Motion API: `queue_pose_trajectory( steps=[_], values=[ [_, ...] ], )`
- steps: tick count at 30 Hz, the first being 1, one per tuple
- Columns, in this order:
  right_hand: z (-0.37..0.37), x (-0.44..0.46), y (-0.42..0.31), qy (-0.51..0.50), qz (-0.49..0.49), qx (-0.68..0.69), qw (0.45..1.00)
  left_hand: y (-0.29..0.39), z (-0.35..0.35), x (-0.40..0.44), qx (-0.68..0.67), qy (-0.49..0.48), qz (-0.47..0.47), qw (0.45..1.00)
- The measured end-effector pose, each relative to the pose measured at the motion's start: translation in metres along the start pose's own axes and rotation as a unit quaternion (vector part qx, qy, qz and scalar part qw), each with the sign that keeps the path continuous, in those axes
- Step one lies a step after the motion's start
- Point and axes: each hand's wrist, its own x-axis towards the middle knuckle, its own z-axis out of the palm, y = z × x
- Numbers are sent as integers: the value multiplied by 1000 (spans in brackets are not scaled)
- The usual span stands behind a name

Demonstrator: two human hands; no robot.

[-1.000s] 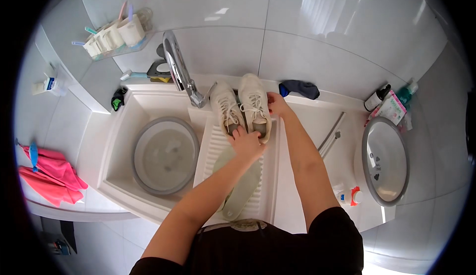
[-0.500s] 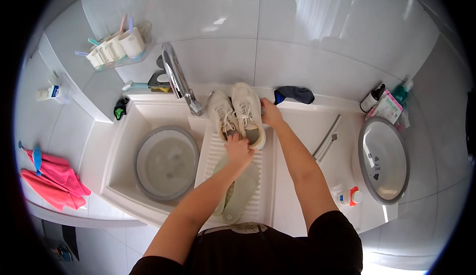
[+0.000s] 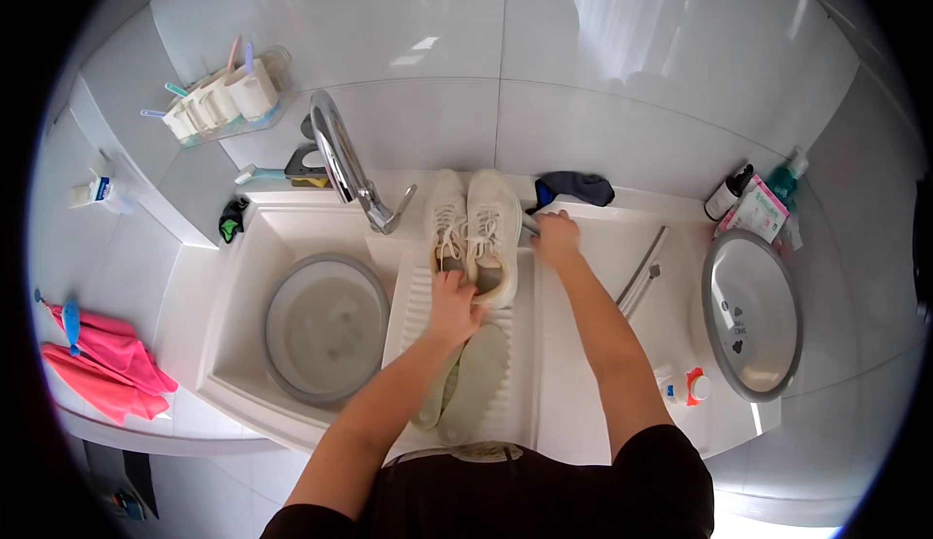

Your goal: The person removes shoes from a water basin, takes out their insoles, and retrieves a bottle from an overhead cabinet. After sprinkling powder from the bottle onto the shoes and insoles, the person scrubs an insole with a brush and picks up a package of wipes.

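Note:
Two off-white lace-up shoes, the left one [image 3: 446,216] and the right one [image 3: 494,223], lie side by side at the top of the ribbed washboard [image 3: 416,298], toes toward the wall. My left hand [image 3: 455,308] is closed on the heel of the left shoe. Beside the right shoe, my right hand [image 3: 558,238] is closed round the end of a small grey object [image 3: 530,224] that I cannot make out. Two pale green insoles [image 3: 475,385] lie overlapping on the washboard, below my left hand.
Left of the shoes are a chrome faucet [image 3: 342,155] and a round basin of water [image 3: 328,328] in the sink. A dark sock [image 3: 575,187] lies on the back ledge. Metal rods [image 3: 642,267], a small bottle [image 3: 696,386] and a tilted basin [image 3: 750,315] are at right.
The shoes now lie straighter and closer together. My right hand has moved right, off the shoe's side, and the grey object shows at its fingers. My left hand has shifted slightly down and left.

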Motion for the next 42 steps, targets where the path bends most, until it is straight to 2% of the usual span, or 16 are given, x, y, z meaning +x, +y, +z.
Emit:
queue_pose_trajectory(
  steps=[2, 6, 8, 9, 11, 13, 15, 17, 22, 24, 25, 26, 31, 35, 40, 42],
  values=[
    [-17, -25, 14, -11, 66, -23, 998, -5, -1, 9, 19, -16, 17, 1000],
    [-37, -71, 52, -42, 134, 28, 990, -6, -2, 28, 66, -101, -50, 991],
    [-42, -95, 62, 124, 83, 174, 973, 7, -9, 38, 131, -163, -100, 973],
    [-46, -104, 64, 119, 76, 172, 975, 11, -14, 42, 143, -212, -120, 959],
    [-69, -119, 54, 194, 194, 314, 909, 16, -17, 34, 137, -219, -121, 958],
    [-83, -130, 49, 239, 191, 356, 883, 15, -20, 27, 135, -236, -99, 957],
    [-98, -139, 38, 281, 190, 394, 854, 15, -29, 16, 124, -207, -77, 967],
    [-114, -149, 21, 357, 116, 407, 833, 19, -42, 2, 121, -162, -30, 979],
    [-138, -155, -62, 299, 82, 480, 821, -2, -78, -56, 28, -64, -85, 994],
    [-132, -148, -113, 299, 15, 544, 784, -28, -93, -85, -36, -31, -208, 977],
    [-128, -142, -142, 276, 14, 535, 798, -39, -107, -101, -70, 9, -240, 968],
    [-113, -134, -167, 219, -1, 601, 769, -56, -117, -116, -70, 10, -293, 954],
    [-7, -83, -300, 62, -13, 523, 850, -143, -175, -179, -58, -1, -408, 911],
    [88, -58, -379, 26, -25, 432, 901, -187, -223, -198, -109, -26, -467, 877],
    [189, -44, -421, -10, 2, 346, 938, -233, -257, -210, -127, -70, -454, 879],
    [218, -45, -424, -83, 59, 348, 932, -252, -262, -215, -134, -94, -441, 883]
  ],
)
